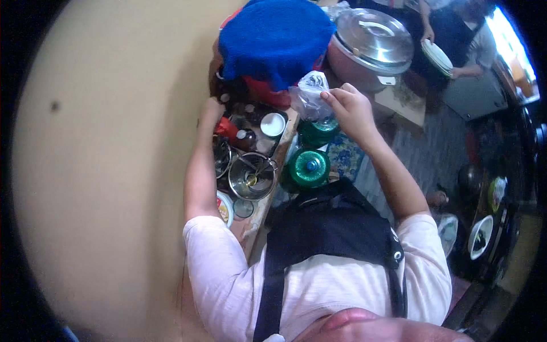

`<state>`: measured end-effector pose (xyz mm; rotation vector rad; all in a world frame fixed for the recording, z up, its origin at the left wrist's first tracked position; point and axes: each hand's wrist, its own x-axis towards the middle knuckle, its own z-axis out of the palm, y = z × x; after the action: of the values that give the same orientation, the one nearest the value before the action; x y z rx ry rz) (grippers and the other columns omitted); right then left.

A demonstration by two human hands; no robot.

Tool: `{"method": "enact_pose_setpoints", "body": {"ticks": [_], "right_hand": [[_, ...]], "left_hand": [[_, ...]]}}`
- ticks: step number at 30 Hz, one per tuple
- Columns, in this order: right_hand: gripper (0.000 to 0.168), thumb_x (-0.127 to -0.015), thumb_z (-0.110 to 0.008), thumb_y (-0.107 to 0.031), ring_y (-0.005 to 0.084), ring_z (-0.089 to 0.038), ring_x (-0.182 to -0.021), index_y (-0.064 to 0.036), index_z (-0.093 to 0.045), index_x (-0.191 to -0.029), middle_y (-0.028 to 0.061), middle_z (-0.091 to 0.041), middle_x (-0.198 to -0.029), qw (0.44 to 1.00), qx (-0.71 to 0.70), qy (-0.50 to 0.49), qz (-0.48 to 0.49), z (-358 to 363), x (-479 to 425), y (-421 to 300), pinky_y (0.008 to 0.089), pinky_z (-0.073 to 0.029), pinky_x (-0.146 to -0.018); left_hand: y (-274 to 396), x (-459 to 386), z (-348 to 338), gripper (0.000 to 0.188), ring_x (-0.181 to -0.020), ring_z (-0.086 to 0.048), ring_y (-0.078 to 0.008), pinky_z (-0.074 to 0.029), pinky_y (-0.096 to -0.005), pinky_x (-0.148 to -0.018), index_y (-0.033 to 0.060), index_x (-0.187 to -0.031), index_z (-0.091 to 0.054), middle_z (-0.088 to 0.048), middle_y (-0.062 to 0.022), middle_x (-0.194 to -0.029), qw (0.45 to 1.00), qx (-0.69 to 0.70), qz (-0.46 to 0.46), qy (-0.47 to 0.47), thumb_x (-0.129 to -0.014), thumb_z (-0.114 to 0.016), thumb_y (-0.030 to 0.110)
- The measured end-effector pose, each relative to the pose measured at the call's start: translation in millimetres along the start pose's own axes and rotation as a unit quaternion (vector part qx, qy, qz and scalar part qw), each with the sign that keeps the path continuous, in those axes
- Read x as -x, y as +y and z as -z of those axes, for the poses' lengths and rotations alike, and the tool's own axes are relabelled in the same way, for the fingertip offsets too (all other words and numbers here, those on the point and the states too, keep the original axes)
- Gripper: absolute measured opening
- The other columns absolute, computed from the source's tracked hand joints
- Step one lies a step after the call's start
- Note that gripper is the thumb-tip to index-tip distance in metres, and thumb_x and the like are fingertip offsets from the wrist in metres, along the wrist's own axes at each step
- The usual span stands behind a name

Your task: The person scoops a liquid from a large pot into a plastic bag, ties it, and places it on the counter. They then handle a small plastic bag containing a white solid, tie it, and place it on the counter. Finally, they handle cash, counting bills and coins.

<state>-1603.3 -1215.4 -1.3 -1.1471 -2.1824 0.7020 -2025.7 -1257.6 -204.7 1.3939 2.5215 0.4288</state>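
My right hand (pixel 351 107) pinches a clear plastic bag (pixel 312 96) between thumb and fingers, above two green lidded water bottles (pixel 310 167). My left hand (pixel 212 112) reaches over the left side of a wooden table (pixel 252 222), beside a red object (pixel 226 128); its fingertips are hard to make out, so whether it grips anything is unclear. Near it stand dark bottles with pale caps (pixel 245 139) and a white round lid or cup (pixel 272 124). Closer to me are a steel pot (pixel 253 176) with utensils in it and a drinking glass (pixel 243 208).
A blue cloth (pixel 275 40) covers a red container (pixel 267 91) at the table's far end. Right of it stands a large pot with a metal lid (pixel 374 38). At the upper right another person (pixel 474 47) holds white plates (pixel 436 57). A beige wall (pixel 107 149) bounds the left side.
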Motion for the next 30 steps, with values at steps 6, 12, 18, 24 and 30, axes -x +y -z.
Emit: {"method": "enact_pose_setpoints", "body": {"ticks": [6, 12, 18, 24, 30], "right_hand": [[0.022, -0.085, -0.062, -0.026, 0.0318, -0.059, -0.072, -0.005, -0.067, -0.083, 0.0137, -0.057, -0.08, 0.993, 0.029, 0.114, 0.022, 21.1, 42.7, 53.2, 0.0399, -0.048, -0.065], [0.023, -0.085, -0.062, -0.028, 0.0335, -0.059, -0.072, -0.005, -0.065, -0.081, 0.0131, -0.057, -0.078, 0.99, 0.002, 0.136, 0.025, 51.7, 85.6, 97.9, 0.0415, -0.048, -0.064], [0.018, -0.084, -0.062, -0.025, 0.0325, -0.061, -0.075, -0.007, -0.065, -0.084, 0.0125, -0.059, -0.079, 0.989, -0.012, 0.146, 0.026, 113.4, 152.0, 151.8, 0.0411, -0.049, -0.065], [0.02, -0.083, -0.064, -0.027, 0.0292, -0.062, -0.075, -0.008, -0.065, -0.087, 0.0091, -0.061, -0.079, 0.993, -0.031, 0.11, 0.035, 179.2, 219.6, 204.0, 0.0379, -0.05, -0.064], [0.034, -0.072, -0.076, -0.029, 0.0243, -0.063, -0.081, -0.006, -0.062, -0.094, 0.0079, -0.062, -0.086, 0.961, -0.118, 0.228, -0.101, 268.5, 277.8, 260.3, 0.0337, -0.049, -0.07]], "left_hand": [[-47.6, -43.1, -43.5, 0.035, -0.078, -0.061, -0.0343, -0.049, -0.0428, -0.074, 0.0011, -0.1, -0.065, -0.065, -0.0201, -0.096, 0.971, 0.007, -0.177, -0.159, -0.067, -0.066, 0.012], [-17.1, -30.6, 39.3, 0.028, -0.075, -0.061, -0.0266, -0.05, -0.0383, -0.071, 0.0003, -0.1, -0.065, -0.066, -0.016, -0.093, 0.963, -0.161, -0.091, -0.198, -0.074, -0.065, 0.011], [93.1, 57.3, 109.2, 0.022, -0.071, -0.061, -0.0189, -0.051, -0.0339, -0.068, -0.0005, -0.099, -0.065, -0.067, -0.0118, -0.089, 0.979, -0.145, 0.086, -0.114, -0.081, -0.064, 0.011], [442.2, 303.8, 16.6, 0.086, -0.102, -0.055, -0.0216, -0.048, -0.0345, -0.085, 0.0074, -0.134, -0.042, -0.054, -0.0129, -0.117, 0.885, 0.23, -0.341, -0.217, -0.061, -0.085, 0.015], [617.0, 379.5, -135.2, 0.043, -0.086, -0.061, -0.0156, -0.048, -0.0275, -0.079, 0.0003, -0.116, -0.056, -0.065, -0.0096, -0.098, 0.79, 0.399, -0.357, -0.299, -0.078, -0.073, 0.014]]}}
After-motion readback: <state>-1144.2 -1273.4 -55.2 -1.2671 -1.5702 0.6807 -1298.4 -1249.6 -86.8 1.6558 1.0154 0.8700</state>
